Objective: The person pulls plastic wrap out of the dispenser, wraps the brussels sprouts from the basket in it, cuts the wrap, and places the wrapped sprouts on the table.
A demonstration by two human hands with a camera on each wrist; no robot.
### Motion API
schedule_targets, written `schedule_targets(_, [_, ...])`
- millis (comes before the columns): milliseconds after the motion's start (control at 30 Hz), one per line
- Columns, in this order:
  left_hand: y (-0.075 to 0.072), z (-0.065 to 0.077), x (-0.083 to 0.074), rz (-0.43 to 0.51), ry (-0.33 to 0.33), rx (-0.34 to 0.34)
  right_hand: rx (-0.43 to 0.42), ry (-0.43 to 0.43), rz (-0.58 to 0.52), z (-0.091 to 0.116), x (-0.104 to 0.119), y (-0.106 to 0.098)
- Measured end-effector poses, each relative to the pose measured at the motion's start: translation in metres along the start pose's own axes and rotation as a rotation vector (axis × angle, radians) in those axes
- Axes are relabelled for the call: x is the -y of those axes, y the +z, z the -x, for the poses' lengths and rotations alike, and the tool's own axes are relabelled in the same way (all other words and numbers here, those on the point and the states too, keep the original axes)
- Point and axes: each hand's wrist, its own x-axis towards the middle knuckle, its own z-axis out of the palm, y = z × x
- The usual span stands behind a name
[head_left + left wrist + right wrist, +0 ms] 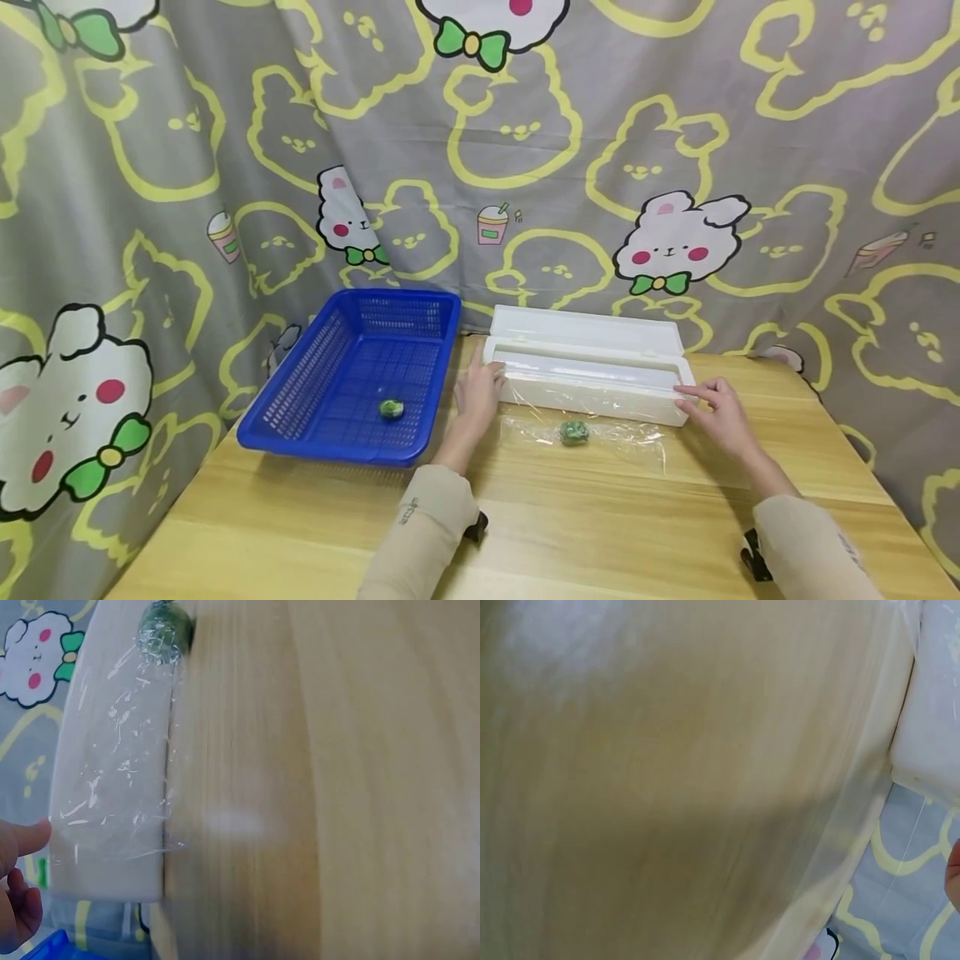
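A long white cling film box (592,400) lies with its lid (585,331) raised at the back. Clear film (622,437) comes down over its front onto the table. On that film sits a small green vegetable (574,432) in crinkled wrap, also shown as a film-covered green lump (163,631) in the left wrist view. My left hand (480,390) touches the box's left end, its thumb (31,836) straight against the edge. At the right end my right hand (716,408) rests extended fingertips on the corner; only a fingertip (953,877) shows in the right wrist view.
Left of the box stands a blue plastic basket (345,450) holding one small green-and-white vegetable (391,408). Both rest on a wooden table (570,525). A patterned curtain (555,100) hangs close behind and along the left side.
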Motion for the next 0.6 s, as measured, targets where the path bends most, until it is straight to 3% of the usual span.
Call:
schedule_targets(167, [0.006, -0.001, 0.004, 0.001, 0.002, 0.004, -0.068, -0.043, 0.008, 0.002, -0.001, 0.007])
schedule_targets(400, [0.013, 0.002, 0.011, 0.016, 0.103, -0.102, -0.18, -0.104, 0.012, 0.003, -0.006, 0.015])
schedule_targets(600, [0.011, 0.004, 0.008, 0.06, 0.184, -0.13, -0.158, -0.128, 0.007, 0.004, -0.004, 0.008])
